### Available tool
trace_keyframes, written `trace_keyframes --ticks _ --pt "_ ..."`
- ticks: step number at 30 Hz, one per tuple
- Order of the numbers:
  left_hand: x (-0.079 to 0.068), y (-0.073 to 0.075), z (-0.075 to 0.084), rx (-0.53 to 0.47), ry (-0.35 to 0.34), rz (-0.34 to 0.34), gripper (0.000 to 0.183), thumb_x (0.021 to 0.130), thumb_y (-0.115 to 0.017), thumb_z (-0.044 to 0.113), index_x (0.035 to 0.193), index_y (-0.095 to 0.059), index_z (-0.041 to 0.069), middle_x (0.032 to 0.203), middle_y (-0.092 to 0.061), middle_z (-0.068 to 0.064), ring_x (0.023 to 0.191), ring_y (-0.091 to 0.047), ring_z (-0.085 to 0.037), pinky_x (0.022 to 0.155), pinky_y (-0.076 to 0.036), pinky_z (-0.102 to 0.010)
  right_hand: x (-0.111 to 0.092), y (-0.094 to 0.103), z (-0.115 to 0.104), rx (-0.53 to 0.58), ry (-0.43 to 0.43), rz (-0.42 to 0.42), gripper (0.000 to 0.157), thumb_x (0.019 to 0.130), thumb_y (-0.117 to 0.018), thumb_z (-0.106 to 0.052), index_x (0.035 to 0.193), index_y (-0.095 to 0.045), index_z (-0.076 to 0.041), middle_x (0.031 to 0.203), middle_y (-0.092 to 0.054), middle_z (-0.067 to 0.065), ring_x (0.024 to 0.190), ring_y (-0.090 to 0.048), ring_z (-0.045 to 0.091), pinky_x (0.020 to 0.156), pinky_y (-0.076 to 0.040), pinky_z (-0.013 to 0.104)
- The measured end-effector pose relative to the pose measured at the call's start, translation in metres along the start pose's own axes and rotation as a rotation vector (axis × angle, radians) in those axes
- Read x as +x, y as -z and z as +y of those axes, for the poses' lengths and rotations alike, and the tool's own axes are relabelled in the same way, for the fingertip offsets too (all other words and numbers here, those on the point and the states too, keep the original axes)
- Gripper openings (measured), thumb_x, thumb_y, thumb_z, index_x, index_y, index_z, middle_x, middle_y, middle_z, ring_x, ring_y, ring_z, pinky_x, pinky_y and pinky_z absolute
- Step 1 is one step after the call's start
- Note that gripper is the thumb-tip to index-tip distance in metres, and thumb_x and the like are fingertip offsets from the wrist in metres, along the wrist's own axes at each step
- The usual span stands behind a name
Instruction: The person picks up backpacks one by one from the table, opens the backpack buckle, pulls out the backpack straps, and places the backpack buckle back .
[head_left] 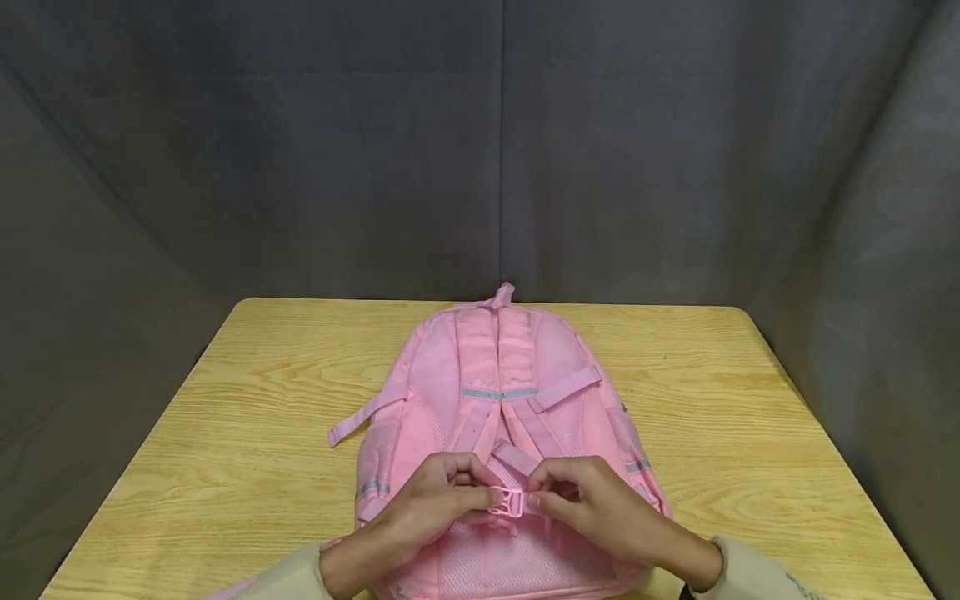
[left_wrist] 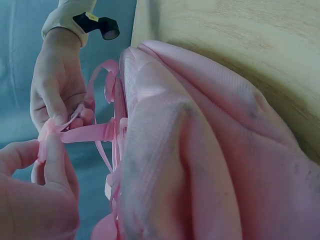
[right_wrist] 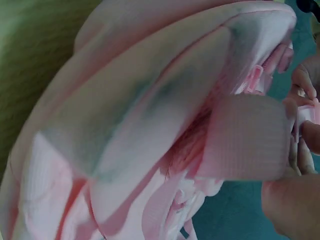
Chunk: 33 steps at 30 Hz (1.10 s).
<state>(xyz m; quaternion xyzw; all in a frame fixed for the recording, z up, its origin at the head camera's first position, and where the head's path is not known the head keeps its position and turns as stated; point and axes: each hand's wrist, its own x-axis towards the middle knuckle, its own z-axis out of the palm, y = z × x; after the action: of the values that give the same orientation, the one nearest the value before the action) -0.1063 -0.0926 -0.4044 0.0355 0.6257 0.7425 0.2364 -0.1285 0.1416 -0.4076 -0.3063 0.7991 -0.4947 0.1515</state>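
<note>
A pink backpack (head_left: 420, 483) lies on the table with its straps facing up. Over its lower part, a pink plastic side-release buckle (head_left: 512, 502) is held between the two hands. My left hand (head_left: 438, 504) pinches the buckle's left end between thumb and fingers. At the other end, my right hand (head_left: 596, 504) pinches the buckle by its strap side, thumb below and index finger above. In the left wrist view, a pink strap (left_wrist: 87, 133) runs from the buckle to the bag. The right wrist view has a wide webbing strap (right_wrist: 247, 137) close to the lens.
The wooden table (head_left: 247, 417) extends on both sides of the bag. One loose shoulder-strap end (head_left: 352, 423) lies out to the left. Dark grey cloth (head_left: 360, 167) hangs behind and at both sides.
</note>
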Motion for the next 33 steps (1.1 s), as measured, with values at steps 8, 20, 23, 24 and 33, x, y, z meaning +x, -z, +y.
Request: trace_keyframes --ticks 8,20,23,24,33 --pt "-0.0004 -0.0003 0.0003 0.016 -0.035 -0.030 0.030 0.085 -0.069 -0.003 0.113 -0.064 -0.012 0.091 -0.071 -0.006 0.082 -0.067 -0.011 0.075 -0.060 -0.027 -0.0003 0.0032 0.0005 0.137 -0.061 -0.063 0.011 0.097 -0.064 -0.017 0.092 -0.070 -0.009 0.075 -0.067 0.003 0.066 -0.062 0.007 0.061 -0.057 0.028" --pt "-0.0009 -0.0010 -0.0017 0.032 -0.039 -0.032 0.027 0.084 -0.074 -0.001 0.107 -0.066 -0.011 0.092 -0.075 -0.011 0.084 -0.070 -0.012 0.076 -0.059 -0.026 0.0028 -0.0020 0.0037 0.366 -0.104 -0.121 0.015 0.098 -0.060 -0.010 0.099 -0.066 0.004 0.083 -0.067 0.013 0.072 -0.065 0.012 0.067 -0.060 0.031" --pt "-0.0008 -0.0016 -0.0018 0.025 -0.040 -0.037 0.026 0.083 -0.073 -0.002 0.107 -0.066 -0.012 0.091 -0.075 -0.012 0.083 -0.071 -0.012 0.076 -0.059 -0.026 0.0035 -0.0038 0.0030 0.403 -0.105 -0.131 0.015 0.098 -0.059 -0.008 0.099 -0.065 0.006 0.083 -0.066 0.014 0.072 -0.065 0.012 0.067 -0.060 0.029" --pt "-0.0007 -0.0017 -0.0019 0.025 -0.040 -0.039 0.026 0.083 -0.073 -0.003 0.106 -0.066 -0.013 0.091 -0.075 -0.013 0.082 -0.071 -0.012 0.076 -0.059 -0.026 0.0037 -0.0043 0.0025 0.411 -0.108 -0.132 0.015 0.098 -0.059 -0.008 0.099 -0.065 0.006 0.083 -0.066 0.013 0.072 -0.064 0.011 0.066 -0.060 0.028" --pt "-0.0008 -0.0026 -0.0033 0.031 -0.053 -0.030 0.025 0.084 -0.073 -0.002 0.106 -0.066 -0.013 0.092 -0.075 -0.016 0.080 -0.072 -0.015 0.077 -0.060 -0.030 0.0047 -0.0052 -0.0015 0.417 -0.121 -0.137 0.017 0.098 -0.060 -0.010 0.100 -0.065 0.005 0.084 -0.066 0.016 0.075 -0.065 0.013 0.067 -0.060 0.030"
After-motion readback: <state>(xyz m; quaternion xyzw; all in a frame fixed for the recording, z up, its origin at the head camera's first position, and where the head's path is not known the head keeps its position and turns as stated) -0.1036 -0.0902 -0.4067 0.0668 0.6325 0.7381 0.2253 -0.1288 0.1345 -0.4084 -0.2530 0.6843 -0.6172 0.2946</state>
